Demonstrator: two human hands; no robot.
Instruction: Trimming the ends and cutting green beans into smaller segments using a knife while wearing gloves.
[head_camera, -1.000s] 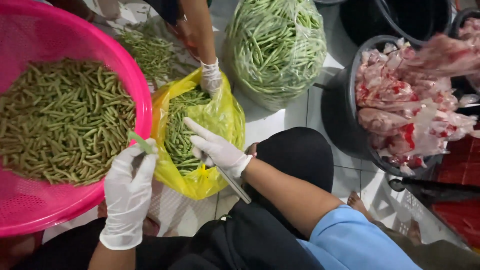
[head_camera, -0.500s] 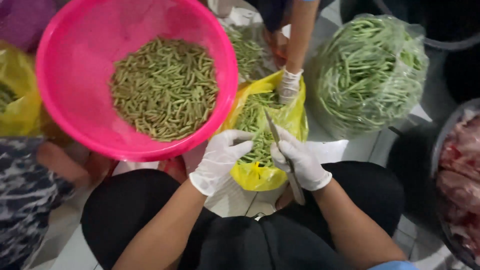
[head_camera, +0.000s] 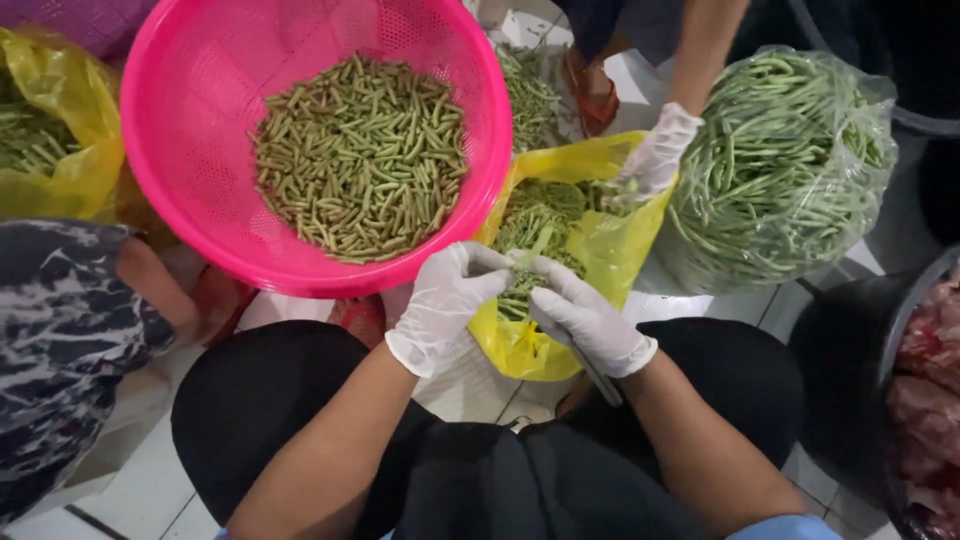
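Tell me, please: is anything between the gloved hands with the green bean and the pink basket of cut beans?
Nothing visible. The left hand and right hand hold a green bean over the yellow bag, right beside the pink basket. Its near rim is uncovered. Another person's gloved hand is farther off, on the bag's other side.

White tiled floor (head_camera: 470, 385) carrying 1 pink basket (head_camera: 190, 180) of cut green beans, 2 yellow bags (head_camera: 610, 240) (head_camera: 70, 170) of beans, 1 clear bag (head_camera: 790, 170) of long beans, loose beans (head_camera: 530, 90) beside the basket, and 1 dark tub (head_camera: 850, 380) of raw meat at right.
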